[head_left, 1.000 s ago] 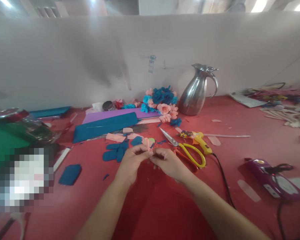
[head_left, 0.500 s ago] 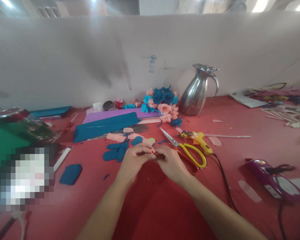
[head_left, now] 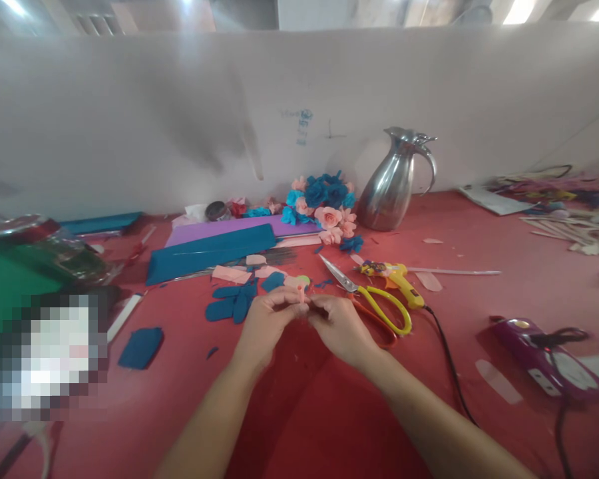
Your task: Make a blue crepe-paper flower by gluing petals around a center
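My left hand (head_left: 267, 322) and my right hand (head_left: 340, 326) meet over the red table (head_left: 299, 412), fingertips pinched together on a small pink paper piece (head_left: 300, 293) that sticks up between them. Just beyond the hands lie blue paper petals (head_left: 232, 303) and pale pink petal cut-outs (head_left: 232, 273). Yellow-handled scissors (head_left: 374, 299) lie right of my right hand, with a yellow glue gun (head_left: 397, 279) behind them.
A steel jug (head_left: 397, 179) stands at the back by a cluster of pink and blue paper flowers (head_left: 324, 206). Folded blue and purple sheets (head_left: 214, 246) lie left of centre. A purple device (head_left: 549, 359) with a cable sits right; sticks and scraps fill the far right.
The hands have stayed nearly in place; the fingers have shifted on the pink piece, which now stands a little upright between the fingertips.
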A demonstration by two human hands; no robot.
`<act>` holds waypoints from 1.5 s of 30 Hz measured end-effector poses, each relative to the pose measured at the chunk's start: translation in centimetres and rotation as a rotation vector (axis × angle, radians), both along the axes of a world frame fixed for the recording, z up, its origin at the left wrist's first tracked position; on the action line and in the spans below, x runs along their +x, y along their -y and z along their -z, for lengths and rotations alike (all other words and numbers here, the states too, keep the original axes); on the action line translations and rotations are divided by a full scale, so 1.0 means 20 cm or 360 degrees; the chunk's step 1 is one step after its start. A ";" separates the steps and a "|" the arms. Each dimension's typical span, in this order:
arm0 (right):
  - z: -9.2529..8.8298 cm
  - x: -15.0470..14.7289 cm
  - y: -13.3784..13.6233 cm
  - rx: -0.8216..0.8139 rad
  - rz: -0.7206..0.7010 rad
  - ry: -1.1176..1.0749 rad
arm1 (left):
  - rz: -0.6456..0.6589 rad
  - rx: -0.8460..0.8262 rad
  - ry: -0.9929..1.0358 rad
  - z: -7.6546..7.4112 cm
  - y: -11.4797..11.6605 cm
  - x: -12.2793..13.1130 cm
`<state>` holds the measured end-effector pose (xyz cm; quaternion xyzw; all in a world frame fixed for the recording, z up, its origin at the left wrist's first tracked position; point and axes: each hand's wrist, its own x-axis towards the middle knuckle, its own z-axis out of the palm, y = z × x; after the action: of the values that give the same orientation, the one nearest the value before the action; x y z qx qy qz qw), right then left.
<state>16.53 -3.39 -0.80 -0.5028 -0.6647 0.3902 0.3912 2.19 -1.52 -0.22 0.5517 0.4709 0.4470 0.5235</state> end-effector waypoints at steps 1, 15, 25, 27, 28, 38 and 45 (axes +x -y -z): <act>0.00 0.00 0.00 -0.0002 0.0020 0.0017 | -0.0009 -0.0005 0.0001 0.00 0.00 0.00; 0.02 -0.01 0.00 -0.0056 0.0038 -0.0093 | -0.0013 -0.0054 0.0072 0.00 0.00 0.00; 0.02 -0.01 0.00 -0.0064 0.0030 -0.0098 | -0.0068 -0.0152 0.0134 0.01 0.00 0.01; 0.03 -0.01 0.00 -0.0061 0.0028 -0.0096 | -0.0071 -0.0179 0.0159 0.01 0.00 0.01; 0.03 -0.01 0.00 -0.0059 0.0026 -0.0094 | -0.0065 -0.0185 0.0168 0.01 0.00 0.01; 0.02 -0.01 0.00 -0.0071 0.0033 -0.0126 | -0.0044 -0.0175 0.0176 0.01 0.00 0.01; 0.01 -0.01 0.01 -0.0131 -0.0001 -0.0074 | -0.0074 -0.0112 0.0140 0.02 0.00 0.00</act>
<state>16.34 -3.50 -1.00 -0.5091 -0.6391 0.4289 0.3853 2.28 -1.44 -0.55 0.5016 0.4756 0.4661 0.5522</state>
